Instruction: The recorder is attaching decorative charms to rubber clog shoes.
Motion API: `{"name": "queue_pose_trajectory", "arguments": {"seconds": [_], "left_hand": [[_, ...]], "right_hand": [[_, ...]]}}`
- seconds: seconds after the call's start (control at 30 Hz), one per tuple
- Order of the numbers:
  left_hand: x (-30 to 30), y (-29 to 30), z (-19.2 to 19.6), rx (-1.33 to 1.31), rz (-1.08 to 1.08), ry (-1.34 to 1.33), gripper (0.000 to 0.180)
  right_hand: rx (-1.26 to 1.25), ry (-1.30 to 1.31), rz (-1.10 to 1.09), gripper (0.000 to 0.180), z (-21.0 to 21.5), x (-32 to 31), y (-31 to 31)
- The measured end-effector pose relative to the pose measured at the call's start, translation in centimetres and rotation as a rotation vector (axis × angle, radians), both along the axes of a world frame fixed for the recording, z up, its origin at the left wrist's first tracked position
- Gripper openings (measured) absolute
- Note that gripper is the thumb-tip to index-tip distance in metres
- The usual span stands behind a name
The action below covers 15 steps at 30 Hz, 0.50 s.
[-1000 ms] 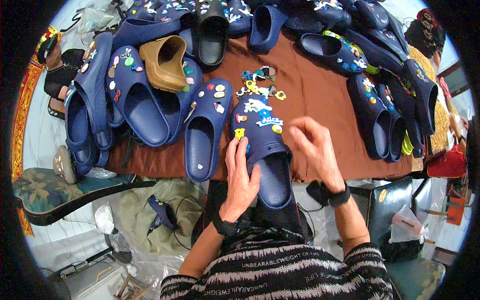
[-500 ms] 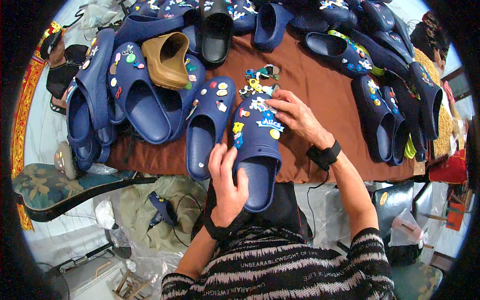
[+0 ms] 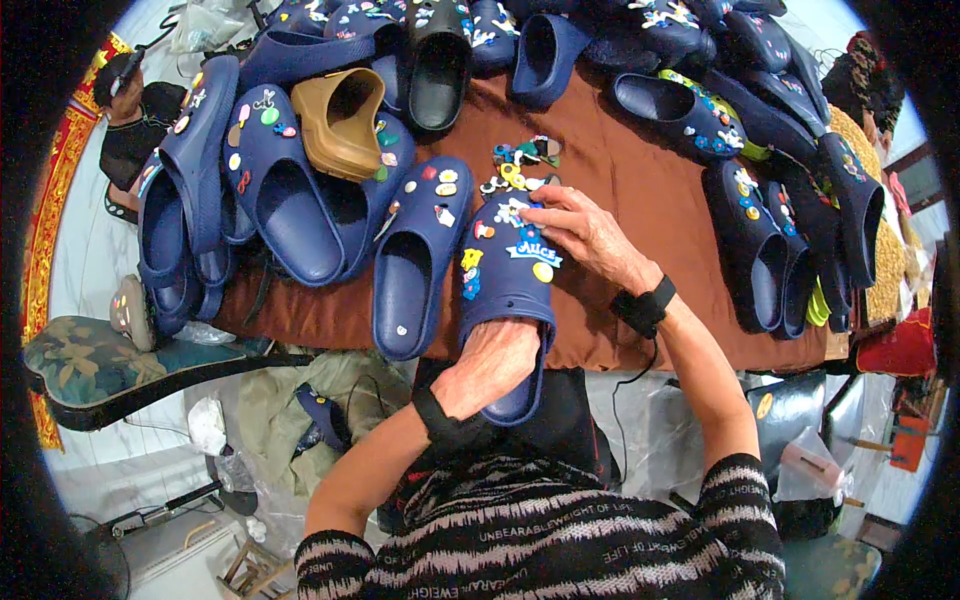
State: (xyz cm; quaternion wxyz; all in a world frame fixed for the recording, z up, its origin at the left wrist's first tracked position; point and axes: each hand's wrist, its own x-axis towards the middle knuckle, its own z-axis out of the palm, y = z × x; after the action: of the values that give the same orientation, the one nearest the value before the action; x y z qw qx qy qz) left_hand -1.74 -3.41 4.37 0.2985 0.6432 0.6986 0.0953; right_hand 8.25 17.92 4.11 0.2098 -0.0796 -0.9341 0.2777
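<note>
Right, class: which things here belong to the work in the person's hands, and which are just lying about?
In the work: left hand, right hand, navy clog, pile of charms.

Lying about: tan clog, black clog, brown cloth, floral cushion.

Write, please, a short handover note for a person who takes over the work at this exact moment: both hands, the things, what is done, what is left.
Left hand: grips the heel end of the navy clog, fingers inside its opening.
Right hand: fingertips on the clog's toe, at a small charm there; whether it is pressed in cannot be told.
Things: the clog lies on the brown cloth; loose charms are piled just beyond its toe.
Done: several charms already sit on the clog's upper.
Left: the charm pile is not used up. The neighbouring navy clog also carries charms.
</note>
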Motion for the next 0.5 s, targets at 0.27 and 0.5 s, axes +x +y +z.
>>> {"name": "queue_pose_trajectory", "arguments": {"seconds": [0.27,0.5], "left_hand": [[0.3,-1.8,0.8,0.473,-0.003,0.139,0.018],[-0.3,-1.2,5.8,0.822,0.245,0.087,0.037]], "right_hand": [[-0.106,0.077,-0.075,0.021,-2.0,-1.2,0.4],[-0.059,0.122,-0.101,0.018,-1.5,-1.1,-0.3]]}}
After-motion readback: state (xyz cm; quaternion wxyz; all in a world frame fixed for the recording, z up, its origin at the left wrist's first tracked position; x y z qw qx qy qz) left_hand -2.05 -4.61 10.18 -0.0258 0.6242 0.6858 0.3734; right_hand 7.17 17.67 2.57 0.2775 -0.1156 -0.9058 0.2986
